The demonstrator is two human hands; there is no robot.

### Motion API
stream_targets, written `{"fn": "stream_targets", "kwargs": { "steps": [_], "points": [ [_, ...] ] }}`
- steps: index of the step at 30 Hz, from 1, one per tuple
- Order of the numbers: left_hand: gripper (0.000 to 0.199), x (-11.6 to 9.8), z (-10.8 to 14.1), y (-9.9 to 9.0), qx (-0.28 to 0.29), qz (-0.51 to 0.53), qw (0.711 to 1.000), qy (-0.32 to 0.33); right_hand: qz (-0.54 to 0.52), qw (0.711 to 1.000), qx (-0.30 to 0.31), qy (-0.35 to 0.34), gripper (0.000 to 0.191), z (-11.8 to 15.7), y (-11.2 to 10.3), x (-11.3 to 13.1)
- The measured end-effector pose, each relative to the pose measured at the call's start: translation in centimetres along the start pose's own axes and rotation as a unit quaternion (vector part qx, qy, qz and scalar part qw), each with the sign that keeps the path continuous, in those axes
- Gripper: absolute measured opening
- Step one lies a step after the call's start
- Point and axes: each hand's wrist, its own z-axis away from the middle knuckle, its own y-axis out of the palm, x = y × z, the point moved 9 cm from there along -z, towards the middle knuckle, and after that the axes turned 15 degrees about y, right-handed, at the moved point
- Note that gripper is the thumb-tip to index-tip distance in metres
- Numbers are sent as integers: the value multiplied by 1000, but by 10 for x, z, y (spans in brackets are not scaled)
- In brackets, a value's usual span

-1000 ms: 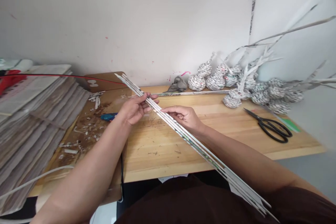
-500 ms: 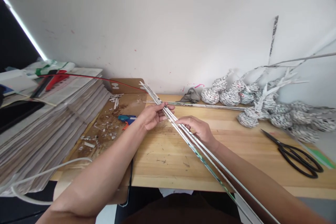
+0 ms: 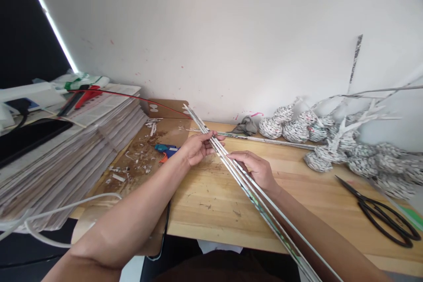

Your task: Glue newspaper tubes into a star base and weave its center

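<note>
Several long, thin rolled-newspaper tubes (image 3: 238, 175) run slantwise from above the table down past its front edge at the lower right. My left hand (image 3: 200, 147) is closed around them near their far ends, thumb on top and fingers underneath. Nearer to me, my right hand (image 3: 256, 168) pinches the tubes with thumb and index finger; its other fingers are curled and partly hidden. The far tips lie close together, while the lower parts fan out slightly.
Woven newspaper gourd shapes (image 3: 271, 128) line the back right. Black scissors (image 3: 380, 213) lie at the right. A blue glue gun (image 3: 167, 150) and paper scraps rest on a brown board. A tall newspaper stack (image 3: 109, 136) stands left. Another tube (image 3: 277, 142) lies along the back.
The camera view has turned slightly left, so the scene sits further right. Both hands keep hold of the tubes, whose lower parts look somewhat closer together.
</note>
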Motion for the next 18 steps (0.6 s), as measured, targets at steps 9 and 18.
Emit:
{"fn": "stream_targets", "kwargs": {
  "steps": [9, 18],
  "points": [
    [13, 1, 1, 1, 2, -5, 1000, -1, -33, 994, 48, 88, 24, -5, 7, -20],
    [13, 4, 1, 2, 11, -22, 1000, -5, 90, 991, 34, -96, 34, -3, 4, 16]
  ]
}}
